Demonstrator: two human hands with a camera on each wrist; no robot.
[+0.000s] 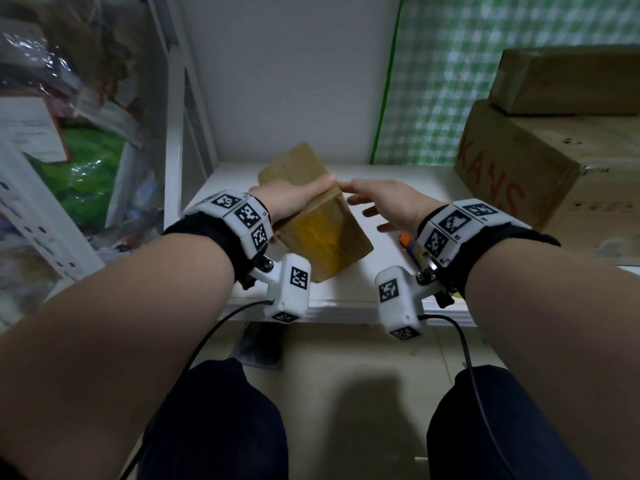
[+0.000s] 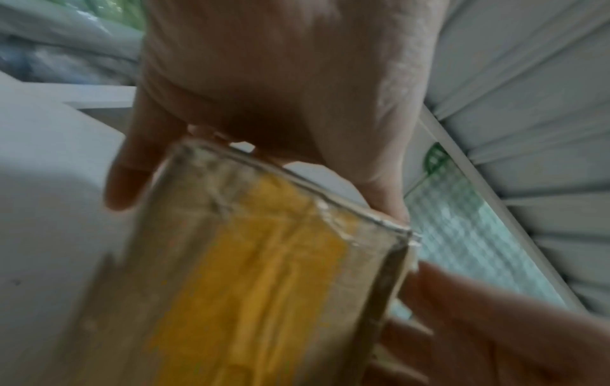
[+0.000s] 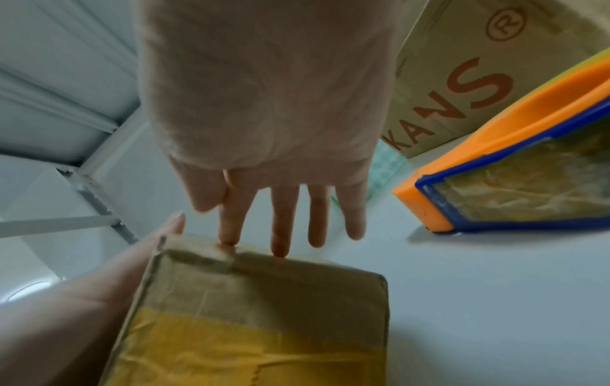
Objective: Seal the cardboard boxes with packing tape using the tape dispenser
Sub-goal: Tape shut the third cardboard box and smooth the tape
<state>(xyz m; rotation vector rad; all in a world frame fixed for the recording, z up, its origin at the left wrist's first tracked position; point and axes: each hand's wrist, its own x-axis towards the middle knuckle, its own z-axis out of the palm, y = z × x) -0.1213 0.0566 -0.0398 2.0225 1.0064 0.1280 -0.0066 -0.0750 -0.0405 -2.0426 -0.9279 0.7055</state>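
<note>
1. Over the white shelf (image 1: 398, 174), the left hand (image 1: 291, 199) grips the small cardboard box (image 1: 322, 237) across its upper end, thumb on one side and fingers on the other, holding it tilted above the surface.
2. At 3 o'clock of the box, the right hand (image 3: 264, 104) is spread wide, holding nothing; two straight fingertips (image 3: 227, 235) touch the box's top edge.
3. One strip of yellow tape (image 3: 257, 347) crosses the held box.
4. One orange-and-blue tape dispenser (image 3: 495, 162) lies on the shelf at 3 o'clock of the right hand, untouched.
5. Two more cardboard boxes are stacked at 2 o'clock: the lower big box (image 1: 540, 181) reads "KANS" with an ® mark; the upper box (image 1: 568, 81) shows no readable writing.
</note>
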